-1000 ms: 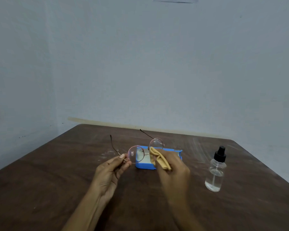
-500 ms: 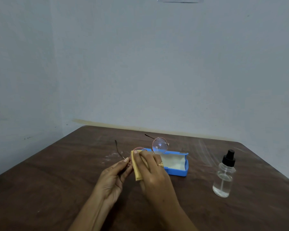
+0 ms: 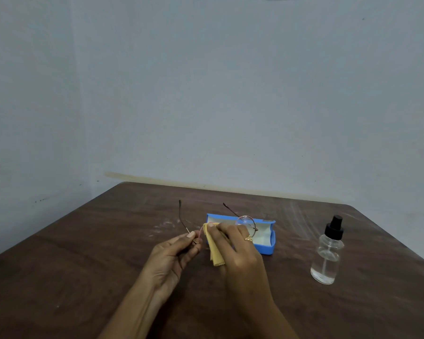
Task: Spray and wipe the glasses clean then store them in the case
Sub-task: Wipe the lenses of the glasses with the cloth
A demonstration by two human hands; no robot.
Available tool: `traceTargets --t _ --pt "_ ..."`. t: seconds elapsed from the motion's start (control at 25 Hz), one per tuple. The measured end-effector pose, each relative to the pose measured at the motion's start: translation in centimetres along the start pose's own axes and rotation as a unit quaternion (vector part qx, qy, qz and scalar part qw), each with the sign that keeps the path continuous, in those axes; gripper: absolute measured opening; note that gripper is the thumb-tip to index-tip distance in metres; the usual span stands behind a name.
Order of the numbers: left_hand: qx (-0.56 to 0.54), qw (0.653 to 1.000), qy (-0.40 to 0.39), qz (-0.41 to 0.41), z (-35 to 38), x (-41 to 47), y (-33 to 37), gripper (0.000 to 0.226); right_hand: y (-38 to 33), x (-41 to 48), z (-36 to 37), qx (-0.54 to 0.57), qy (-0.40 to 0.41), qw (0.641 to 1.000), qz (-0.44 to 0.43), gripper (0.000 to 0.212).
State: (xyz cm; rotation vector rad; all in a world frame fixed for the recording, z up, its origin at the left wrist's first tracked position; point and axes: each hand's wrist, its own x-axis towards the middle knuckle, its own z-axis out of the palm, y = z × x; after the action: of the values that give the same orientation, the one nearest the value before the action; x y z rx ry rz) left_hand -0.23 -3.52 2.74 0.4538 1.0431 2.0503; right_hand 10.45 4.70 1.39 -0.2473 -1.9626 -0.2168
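Observation:
Thin round-rimmed glasses (image 3: 246, 220) are held above the table, temples pointing away from me. My left hand (image 3: 174, 255) pinches the frame at the left hinge. My right hand (image 3: 238, 248) presses a folded yellow cloth (image 3: 214, 250) around the left lens, which is hidden by the cloth and fingers. The right lens shows clear above my right fingers. Just behind the hands an open blue case (image 3: 267, 241) with a pale lining lies on the table. A clear spray bottle (image 3: 327, 253) with a black pump top stands to the right.
A dark brown wooden table (image 3: 83, 265) fills the lower view, set into a corner of pale grey walls. White smudges mark the tabletop left of the case. The table's far edge meets the wall behind the case.
The right hand moved the cloth from the right lens to the left lens and keeps rubbing it. The left hand holds its grip on the hinge.

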Motion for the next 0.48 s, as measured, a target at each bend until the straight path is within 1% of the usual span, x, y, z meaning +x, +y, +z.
traceTargets --t 0.12,0.28,0.32,0.36,0.44,0.48 --pt "0.011 1.0 -0.007 -0.002 0.18 -0.01 -0.17 0.018 -0.11 0.18 -0.03 -0.001 0.011 1.0 0.001 0.03" --pt "-0.013 1.0 -0.003 0.001 0.12 0.02 -0.18 0.034 -0.7 0.14 0.15 0.017 0.015 0.999 -0.044 0.025" --pt "-0.018 1.0 -0.002 0.0 0.12 0.0 -0.11 0.035 -0.76 0.15 0.12 0.018 0.011 0.999 -0.049 0.024" --pt "-0.022 1.0 -0.002 -0.001 0.11 0.03 -0.06 0.03 -0.77 0.19 0.06 0.02 0.005 0.998 -0.052 0.024" --pt "-0.032 0.999 -0.001 -0.009 0.07 0.05 0.08 0.011 -0.72 0.18 -0.04 0.022 -0.004 0.998 -0.055 0.024" --pt "-0.037 0.999 0.0 -0.012 0.06 0.02 0.16 0.011 -0.68 0.18 -0.06 0.022 -0.007 0.998 -0.057 0.024"
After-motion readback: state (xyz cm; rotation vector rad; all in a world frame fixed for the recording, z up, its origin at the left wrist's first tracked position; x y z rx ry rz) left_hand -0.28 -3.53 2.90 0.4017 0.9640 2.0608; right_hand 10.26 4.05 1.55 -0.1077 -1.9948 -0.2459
